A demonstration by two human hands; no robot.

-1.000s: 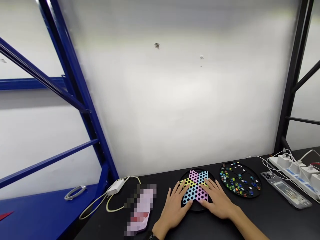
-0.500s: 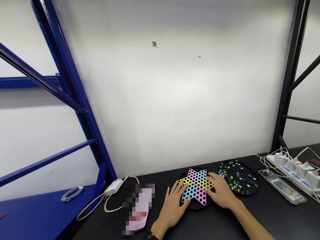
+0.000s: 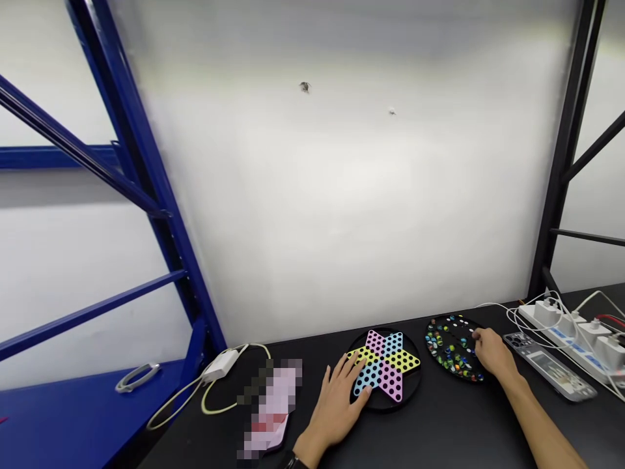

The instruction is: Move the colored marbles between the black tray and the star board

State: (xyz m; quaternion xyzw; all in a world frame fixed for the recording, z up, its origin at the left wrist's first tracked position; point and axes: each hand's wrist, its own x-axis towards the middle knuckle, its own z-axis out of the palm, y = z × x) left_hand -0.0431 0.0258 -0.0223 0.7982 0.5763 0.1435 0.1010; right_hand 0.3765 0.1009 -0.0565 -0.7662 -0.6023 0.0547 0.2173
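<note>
My left hand [image 3: 338,404] lies flat with fingers spread on the left side of a star-shaped Chinese checkers board [image 3: 390,372]. The board is pink, blue and yellow with black holes, and it rests in a round black tray [image 3: 416,384]. To the right is a second round black tray [image 3: 461,344], which holds several coloured glass marbles [image 3: 446,355] and some white pieces. At that tray's right side my right hand [image 3: 493,352] reaches in, its fingers drawn together. Whatever may be between those fingertips is too small to make out.
A grey phone [image 3: 556,372] and a white power strip [image 3: 576,332] with plugs and cables sit at the right. On the left are a partly blurred pink object [image 3: 276,407], a white adapter [image 3: 221,366] with its cable, and a blue rack [image 3: 163,215]. A white wall [image 3: 336,195] stands behind.
My right hand has left the board's right side and moved right to the marble tray, its fingers closing together. My left hand stays on the board.
</note>
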